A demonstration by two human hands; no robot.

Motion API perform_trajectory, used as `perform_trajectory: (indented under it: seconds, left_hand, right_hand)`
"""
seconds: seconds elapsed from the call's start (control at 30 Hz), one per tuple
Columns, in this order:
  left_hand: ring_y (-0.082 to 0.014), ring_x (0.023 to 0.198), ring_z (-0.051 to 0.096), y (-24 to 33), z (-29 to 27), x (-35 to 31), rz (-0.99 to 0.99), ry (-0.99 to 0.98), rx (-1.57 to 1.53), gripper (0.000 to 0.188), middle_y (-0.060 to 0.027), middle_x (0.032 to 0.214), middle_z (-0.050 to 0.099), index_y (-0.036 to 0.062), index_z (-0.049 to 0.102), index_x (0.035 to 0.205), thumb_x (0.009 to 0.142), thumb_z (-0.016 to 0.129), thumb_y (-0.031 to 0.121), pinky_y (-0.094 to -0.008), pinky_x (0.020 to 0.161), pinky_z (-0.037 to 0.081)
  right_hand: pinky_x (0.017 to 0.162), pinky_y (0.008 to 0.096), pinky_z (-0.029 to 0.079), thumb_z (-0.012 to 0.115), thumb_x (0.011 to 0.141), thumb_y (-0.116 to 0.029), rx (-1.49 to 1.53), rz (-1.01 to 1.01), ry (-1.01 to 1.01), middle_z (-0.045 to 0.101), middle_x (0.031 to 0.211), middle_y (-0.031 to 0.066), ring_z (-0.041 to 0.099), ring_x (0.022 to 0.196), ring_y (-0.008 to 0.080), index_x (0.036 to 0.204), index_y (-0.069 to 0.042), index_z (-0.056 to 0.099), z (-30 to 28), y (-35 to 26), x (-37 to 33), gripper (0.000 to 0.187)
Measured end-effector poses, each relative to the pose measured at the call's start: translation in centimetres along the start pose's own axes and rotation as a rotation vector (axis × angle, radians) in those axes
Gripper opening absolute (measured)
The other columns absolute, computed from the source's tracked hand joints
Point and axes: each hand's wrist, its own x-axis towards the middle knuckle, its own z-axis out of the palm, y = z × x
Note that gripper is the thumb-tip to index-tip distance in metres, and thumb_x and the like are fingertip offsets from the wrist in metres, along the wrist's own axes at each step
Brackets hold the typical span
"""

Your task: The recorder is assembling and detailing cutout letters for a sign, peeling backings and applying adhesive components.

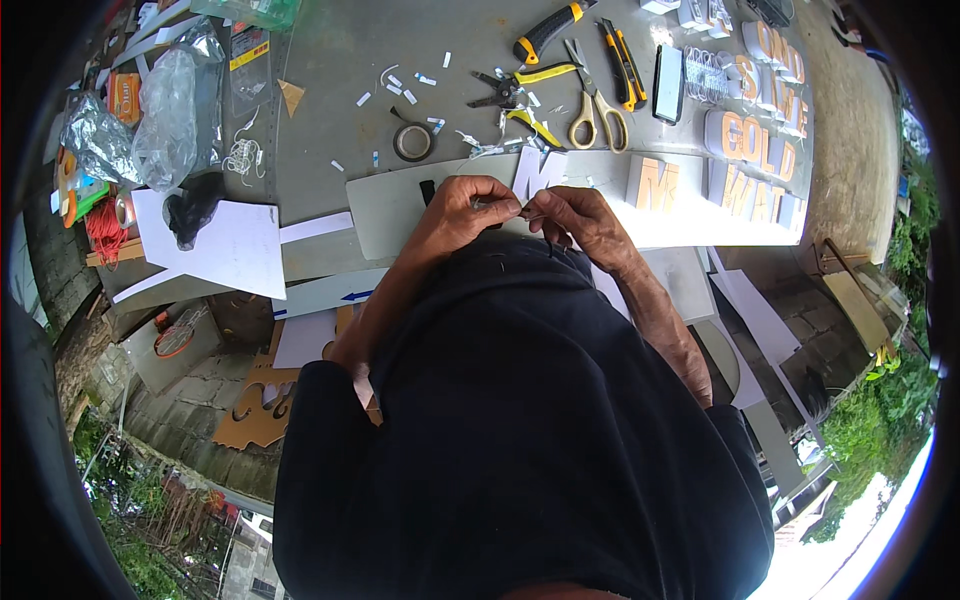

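Note:
My left hand [468,208] and my right hand [588,224] meet over the near edge of the table, close to my dark shirt. Thumb and fingers of both are pinched together, tip to tip, around something small and thin that I cannot make out. Dark strands hang below the right fingers. Just beyond the fingertips a white letter-shaped piece [527,178] lies on a pale board [385,222]. Further right on that board sits a letter with an orange-tan face [655,184]. Small white-and-blue strips [484,150] are scattered past the hands.
Beyond the board lie a tape roll [429,148], yellow-handled pliers [545,73], scissors [583,128], two cutters [548,34] and a phone [668,84]. Raised letters [745,137] stand at the right. Plastic bags [168,120] and a white sheet [240,240] occupy the left.

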Motion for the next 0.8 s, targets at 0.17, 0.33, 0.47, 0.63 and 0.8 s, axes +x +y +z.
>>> perform_trajectory:
  seconds: [0.17, 0.33, 0.47, 0.63, 0.8]
  left_hand:
    - [-0.0122, 0.084, 0.065, -0.9, -0.7, 0.6, -0.007, 0.005, -0.144, 0.024, -0.0061, 0.088, 0.072, -0.0019, 0.074, 0.098, 0.09, 0.076, 0.021, -0.0271, 0.082, 0.05]
    - [-0.0126, 0.083, 0.065, -1.5, -1.0, 1.0, 0.001, 0.044, -0.196, 0.024, -0.0068, 0.087, 0.073, -0.0021, 0.075, 0.099, 0.09, 0.076, 0.02, -0.0272, 0.082, 0.051]
    - [-0.0127, 0.086, 0.065, -1.3, -1.2, 1.0, 0.001, 0.054, -0.165, 0.024, -0.0069, 0.09, 0.073, -0.002, 0.075, 0.101, 0.09, 0.076, 0.02, -0.028, 0.084, 0.051]
    - [-0.0125, 0.088, 0.065, -2.0, -1.2, 1.3, 0.03, 0.101, -0.116, 0.025, -0.0063, 0.094, 0.072, -0.0026, 0.073, 0.105, 0.09, 0.076, 0.016, -0.0297, 0.085, 0.052]
    - [-0.0203, 0.088, 0.067, -2.5, -1.4, 0.9, 0.377, 0.415, 0.612, 0.024, -0.009, 0.095, 0.071, 0.0009, 0.072, 0.107, 0.089, 0.075, 0.016, -0.0326, 0.083, 0.053]
  right_hand:
    - [0.06, 0.0244, 0.046, 0.056, 0.103, -0.044, 0.149, -0.052, -0.066, 0.068, 0.081, 0.0053, 0.058, 0.067, 0.0093, 0.104, 0.002, 0.07, -1.2, 0.4, 0.8, 0.048]
    - [0.061, 0.0235, 0.047, 0.061, 0.101, -0.036, 0.129, -0.121, -0.087, 0.071, 0.087, 0.0074, 0.062, 0.071, 0.0092, 0.11, 0.002, 0.068, -1.2, 0.5, 1.0, 0.04]
    - [0.065, 0.0248, 0.05, 0.067, 0.097, -0.022, 0.045, -0.137, -0.018, 0.073, 0.092, 0.0081, 0.064, 0.074, 0.01, 0.115, 0.002, 0.066, -0.6, 0.0, 1.1, 0.03]
    - [0.073, 0.0278, 0.054, 0.066, 0.097, -0.014, -0.058, -0.253, 0.053, 0.074, 0.096, 0.0078, 0.068, 0.08, 0.0129, 0.117, 0.001, 0.065, -0.6, 2.1, 2.5, 0.025]
    - [0.077, 0.0339, 0.057, 0.065, 0.097, -0.013, -0.39, -0.371, 0.145, 0.075, 0.1, 0.0121, 0.073, 0.088, 0.0206, 0.117, -0.004, 0.066, -0.5, 3.8, 3.9, 0.022]
